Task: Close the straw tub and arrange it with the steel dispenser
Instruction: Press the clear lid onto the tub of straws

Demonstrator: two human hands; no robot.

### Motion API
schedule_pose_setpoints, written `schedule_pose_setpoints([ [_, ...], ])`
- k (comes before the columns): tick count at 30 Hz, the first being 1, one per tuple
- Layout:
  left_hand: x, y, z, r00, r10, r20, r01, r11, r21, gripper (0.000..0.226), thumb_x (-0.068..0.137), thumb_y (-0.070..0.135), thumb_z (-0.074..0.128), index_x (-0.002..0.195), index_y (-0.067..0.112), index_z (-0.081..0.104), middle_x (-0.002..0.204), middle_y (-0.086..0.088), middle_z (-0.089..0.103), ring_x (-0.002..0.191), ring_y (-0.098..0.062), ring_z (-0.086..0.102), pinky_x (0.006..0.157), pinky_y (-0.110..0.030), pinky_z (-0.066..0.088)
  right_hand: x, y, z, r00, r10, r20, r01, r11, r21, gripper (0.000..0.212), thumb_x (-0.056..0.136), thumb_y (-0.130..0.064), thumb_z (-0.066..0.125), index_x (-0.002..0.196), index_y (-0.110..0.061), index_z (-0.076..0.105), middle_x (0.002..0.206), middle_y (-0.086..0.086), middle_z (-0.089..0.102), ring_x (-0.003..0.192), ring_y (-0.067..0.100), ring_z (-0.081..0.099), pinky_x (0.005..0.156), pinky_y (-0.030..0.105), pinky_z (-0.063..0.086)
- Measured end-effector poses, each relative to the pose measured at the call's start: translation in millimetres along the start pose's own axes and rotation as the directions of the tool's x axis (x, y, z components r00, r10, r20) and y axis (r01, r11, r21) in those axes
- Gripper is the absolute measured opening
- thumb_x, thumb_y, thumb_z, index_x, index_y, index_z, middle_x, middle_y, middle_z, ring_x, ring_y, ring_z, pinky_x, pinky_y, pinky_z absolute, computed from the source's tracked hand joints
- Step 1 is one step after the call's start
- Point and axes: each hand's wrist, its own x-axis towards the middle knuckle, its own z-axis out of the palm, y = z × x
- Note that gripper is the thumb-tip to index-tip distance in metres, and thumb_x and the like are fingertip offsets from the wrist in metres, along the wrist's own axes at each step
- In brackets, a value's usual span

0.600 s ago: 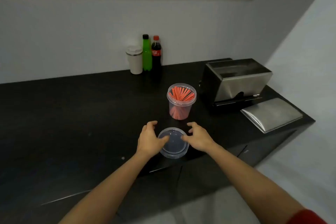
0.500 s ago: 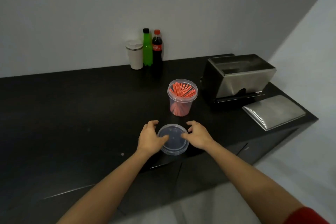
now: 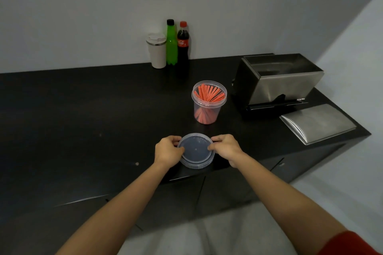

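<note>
A clear plastic straw tub full of orange-red straws stands uncovered in the middle of the black counter. Its round clear lid lies flat near the counter's front edge, apart from the tub. My left hand pinches the lid's left rim and my right hand pinches its right rim. The steel dispenser stands just right of the tub, its top open. Its loose steel cover lies flat in front of it on the right.
A white tumbler, a green bottle and a cola bottle stand together against the back wall. The counter ends at the right behind the steel cover, next to a white side wall.
Both hands have closed in on the lid's rim, fingers now curled around its edges. The lid itself stays on the counter. The camera has tilted slightly.
</note>
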Motion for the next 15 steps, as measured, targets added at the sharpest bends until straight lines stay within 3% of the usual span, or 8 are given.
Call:
schedule_pose_setpoints([
  [4,-1,0,-1,1.0,-0.029,-0.005,0.028,0.998,-0.061,0.041,0.084,0.003,0.065,0.124,0.012,0.058,0.116,-0.006,0.064,0.101,-0.013,0.06,0.083,-0.026,0.052,-1,0,-1,0.999,0.03,0.042,-0.036,0.99,0.139,0.02,0.081,-0.004,0.067,0.099,-0.01,0.067,0.108,0.007,0.066,0.105,0.019,0.061,0.095,0.034,0.049],
  [11,-3,9,-4,0.999,-0.026,0.043,0.033,0.984,-0.177,0.038,0.082,0.007,0.068,0.118,0.016,0.06,0.096,-0.002,0.067,0.09,-0.013,0.065,0.082,-0.03,0.054,-10,-8,-12,0.993,0.017,0.113,-0.06,0.917,0.394,0.015,0.089,-0.008,0.06,0.1,-0.018,0.06,0.1,0.007,0.063,0.084,0.016,0.067,0.063,0.024,0.056],
  [15,-4,24,-10,0.998,0.053,0.042,-0.04,0.961,-0.272,0.033,0.085,0.018,0.067,0.118,0.017,0.06,0.098,-0.004,0.068,0.088,-0.017,0.067,0.073,-0.029,0.056,-12,-17,-27,0.989,-0.095,0.114,0.031,0.884,0.467,0.019,0.091,-0.012,0.058,0.11,-0.013,0.06,0.097,0.009,0.067,0.081,0.016,0.069,0.064,0.025,0.054],
])
